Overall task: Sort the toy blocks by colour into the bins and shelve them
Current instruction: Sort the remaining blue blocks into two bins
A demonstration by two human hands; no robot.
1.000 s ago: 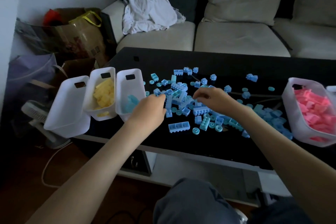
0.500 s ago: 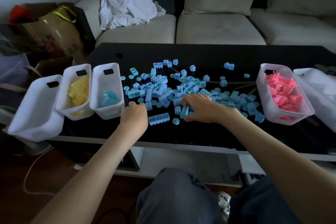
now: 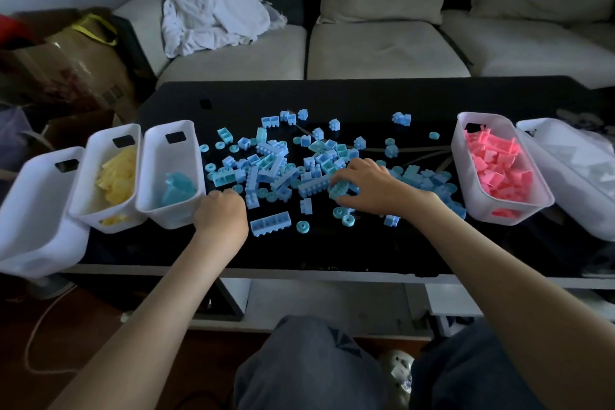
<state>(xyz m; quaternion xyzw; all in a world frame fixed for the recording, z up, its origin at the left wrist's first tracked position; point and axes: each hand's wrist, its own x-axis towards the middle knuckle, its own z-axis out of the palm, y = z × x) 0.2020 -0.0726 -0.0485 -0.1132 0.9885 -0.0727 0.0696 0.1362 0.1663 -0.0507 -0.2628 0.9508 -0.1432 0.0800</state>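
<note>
Head view: we look down on a glossy black low table [image 3: 332,253], where a scatter of pale blue plastic toy blocks [image 3: 276,170] lies between white plastic bins at either end, apparently parked there so each colour is a short reach away. The white bin holding blue blocks [image 3: 149,156] stands just beside the pile's left edge, with the white bin of yellow blocks [image 3: 90,176] touching its far side. The white bin of pink blocks [image 3: 466,156] closes the right end. Our right hand [image 3: 372,186] rests on the middle of the pile and pinches a turquoise studded brick [image 3: 338,190] between thumb and curled fingers. The brick's long axis appears to run from near-left to far-right, though the fingers cover part of it. Our left hand [image 3: 221,213] is curled, knuckles up, just beside the blue bin's near corner, likely placed for a drop. Whether it holds anything we cannot tell. A long blue hollow brick [image 3: 270,224] lies alone near the front, its long axis roughly parallel to the table's near edge, studs toward us.
</note>
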